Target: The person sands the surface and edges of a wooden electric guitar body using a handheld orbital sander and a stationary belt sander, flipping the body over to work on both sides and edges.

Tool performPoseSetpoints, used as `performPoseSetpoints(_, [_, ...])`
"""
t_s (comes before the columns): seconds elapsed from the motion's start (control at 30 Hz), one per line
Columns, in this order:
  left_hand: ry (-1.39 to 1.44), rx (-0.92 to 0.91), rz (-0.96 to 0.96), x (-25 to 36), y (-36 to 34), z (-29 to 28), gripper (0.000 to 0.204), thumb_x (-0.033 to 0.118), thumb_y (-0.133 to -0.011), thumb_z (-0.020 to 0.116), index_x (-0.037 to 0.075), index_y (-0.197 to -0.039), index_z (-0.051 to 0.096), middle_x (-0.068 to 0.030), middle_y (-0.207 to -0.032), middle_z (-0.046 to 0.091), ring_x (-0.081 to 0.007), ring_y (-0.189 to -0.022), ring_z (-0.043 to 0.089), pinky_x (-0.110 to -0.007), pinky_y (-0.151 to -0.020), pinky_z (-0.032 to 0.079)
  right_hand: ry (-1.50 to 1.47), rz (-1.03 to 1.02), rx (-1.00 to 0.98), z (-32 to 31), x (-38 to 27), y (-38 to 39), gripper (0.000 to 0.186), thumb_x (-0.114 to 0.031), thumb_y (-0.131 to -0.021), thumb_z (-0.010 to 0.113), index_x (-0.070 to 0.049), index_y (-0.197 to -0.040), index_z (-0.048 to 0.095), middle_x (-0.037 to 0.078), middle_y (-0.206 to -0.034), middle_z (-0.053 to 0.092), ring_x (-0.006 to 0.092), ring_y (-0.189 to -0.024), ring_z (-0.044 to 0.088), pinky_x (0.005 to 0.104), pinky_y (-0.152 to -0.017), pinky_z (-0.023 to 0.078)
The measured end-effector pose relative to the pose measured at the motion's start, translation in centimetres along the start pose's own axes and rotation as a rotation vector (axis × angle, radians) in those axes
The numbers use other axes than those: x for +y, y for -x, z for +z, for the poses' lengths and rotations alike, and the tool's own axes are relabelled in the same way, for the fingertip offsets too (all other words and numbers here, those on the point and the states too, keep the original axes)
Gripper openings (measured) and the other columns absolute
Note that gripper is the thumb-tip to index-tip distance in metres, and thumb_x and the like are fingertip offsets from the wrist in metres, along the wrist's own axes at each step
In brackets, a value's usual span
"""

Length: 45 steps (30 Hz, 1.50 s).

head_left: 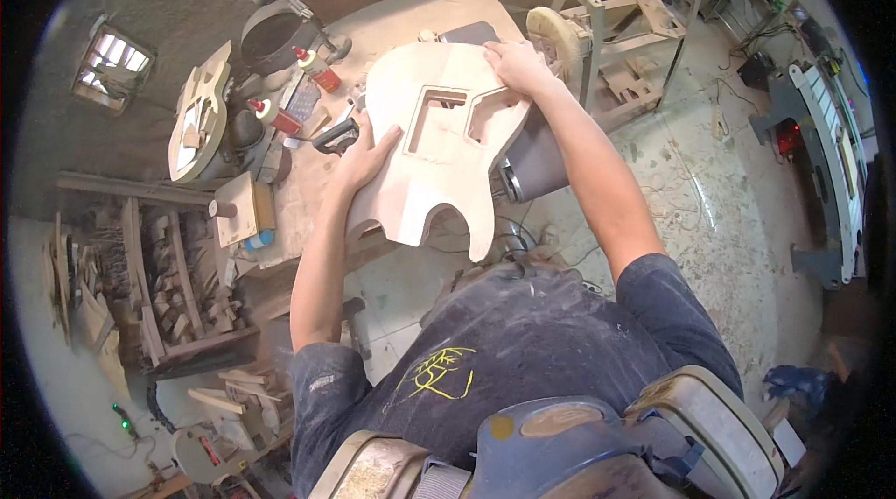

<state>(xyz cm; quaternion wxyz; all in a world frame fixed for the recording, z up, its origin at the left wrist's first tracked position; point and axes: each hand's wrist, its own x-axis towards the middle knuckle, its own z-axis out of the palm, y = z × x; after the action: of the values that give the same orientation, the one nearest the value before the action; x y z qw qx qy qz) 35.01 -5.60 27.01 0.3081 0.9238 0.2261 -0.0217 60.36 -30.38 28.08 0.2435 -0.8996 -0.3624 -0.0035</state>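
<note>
A pale bare-wood electric guitar body (446, 140) with routed cavities is held up in front of me, its horned cutouts facing my chest. My left hand (367, 161) grips its left edge, thumb flat on the face and the other fingers partly hidden. At the far right edge my right hand (516, 68) is closed over the rim, its fingertips on the top face. A grey cylindrical machine (546, 163) is partly hidden under the body's right side, and a round fuzzy buffing wheel (553, 40) stands just beyond my right hand.
The wooden workbench (457, 0) carries glue bottles (317, 70), a desk lamp (271, 32) and a black-handled tool (336, 137). Another guitar body (201, 112) leans at the left. A wooden frame stand (644, 18) is at the far right, and scrap wood (177, 284) fills a lower-left rack.
</note>
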Motion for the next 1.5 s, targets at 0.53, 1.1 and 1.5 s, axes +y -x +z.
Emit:
performPoseSetpoints(0.53, [-0.007, -0.015, -0.007, 1.7, 0.8, -1.0, 0.104, 0.069, -0.090, 0.051, 0.009, -0.161, 0.004, -0.0371, -0.142, 0.047, -0.0480, -0.131, 0.050, -0.045, -0.113, 0.034, 0.014, -0.018, -0.004, 0.1, 0.6, 0.1, 0.044, -0.036, -0.103, 0.041, -0.008, -0.128, 0.064, 0.019, -0.122, 0.067, 0.0411, -0.116, 0.060, 0.0507, -0.105, 0.043])
performPoseSetpoints(1.1, [-0.097, -0.053, -0.019, 3.0, 1.2, -0.7, 0.111, 0.077, -0.085, 0.051, 0.009, -0.161, 0.007, -0.0398, -0.134, 0.052, -0.0496, -0.126, 0.054, -0.046, -0.110, 0.038, 0.027, 0.035, 0.090, -0.4, 0.8, 2.1, 0.040, -0.039, -0.100, 0.048, -0.019, -0.129, 0.067, 0.018, -0.138, 0.055, 0.0422, -0.133, 0.040, 0.0561, -0.113, 0.030])
performPoseSetpoints(1.5, [-0.069, -0.075, -0.039, 2.6, 0.9, -1.0, 0.116, 0.078, -0.082, 0.053, 0.007, -0.161, 0.006, -0.0373, -0.138, 0.050, -0.0457, -0.127, 0.055, -0.044, -0.109, 0.040, 0.010, 0.077, 0.031, 2.7, 3.0, -0.1, 0.046, -0.046, -0.101, 0.043, -0.023, -0.136, 0.061, 0.011, -0.151, 0.045, 0.0392, -0.144, 0.030, 0.0690, -0.117, 0.015])
